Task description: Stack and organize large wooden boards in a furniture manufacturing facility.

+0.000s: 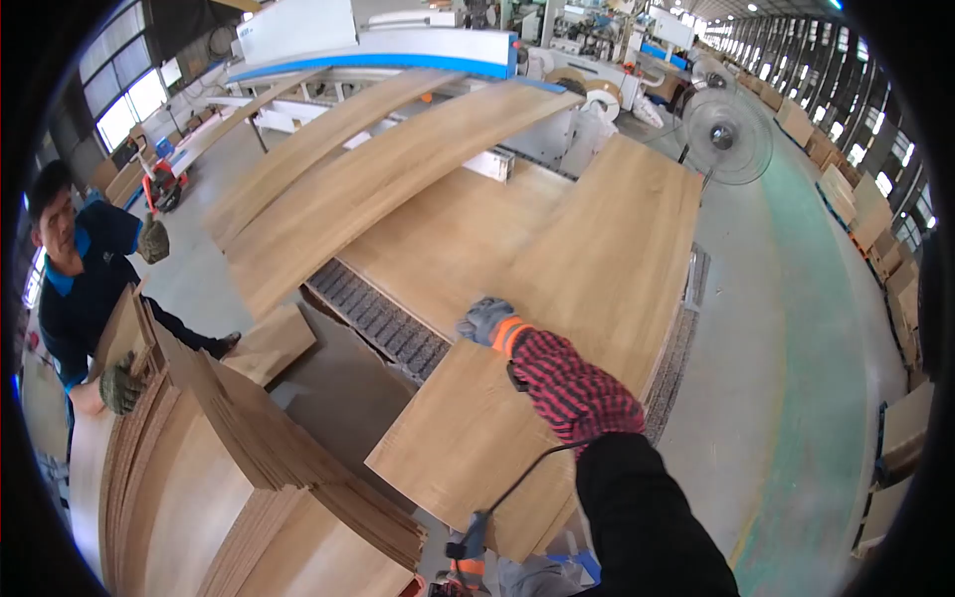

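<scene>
A long, pale wood-grain board (607,239) slants from the far right toward me, over a stack with a wide panel (448,239). My right hand (485,320), in a grey glove with an orange cuff, is closed on the board's left edge about halfway along. At the near end, my left hand (472,542) grips the board's edge. A dark cable and the frame's lower edge hide much of that hand. Dark ridged rollers (383,318) show beneath the stack's left side.
Two more long boards (398,169) slope across toward a white-and-blue machine (378,50). At left, a co-worker (85,259) in gloves stands behind upright stacked panels (199,478). A pedestal fan (723,134) stands at the far right, beside a green floor lane (811,348).
</scene>
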